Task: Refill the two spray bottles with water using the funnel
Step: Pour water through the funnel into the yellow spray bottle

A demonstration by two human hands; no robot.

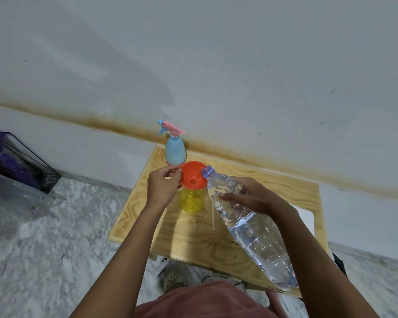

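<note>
The left grip [163, 182] is nearly closed: thumb and fingertips pinch the left rim of the orange funnel [192, 174], and the remaining fingers curl loosely beneath. The funnel sits upright in the neck of the yellow spray bottle [191, 200], which has no spray head on and stands on the wooden worktop [147, 203].

The right grip [253, 198] is spread wide and wrapped round the shoulder of the large clear water bottle [257, 235]. The thumb lies across the near side, and the fingers show through the plastic on the far side. The bottle is tilted steeply, with its blue-ringed mouth touching or just over the funnel's right rim; which of the two cannot be told. Its base reaches back toward the near edge of the worktop, and water fills the lower part.

The blue spray bottle [175, 150], with its pink trigger head on, stands upright at the far edge of the worktop, just behind the funnel and against the stained wall [262, 88]. A thin pale tube [213, 218] lies on the worktop between the yellow spray bottle and the water bottle
</note>
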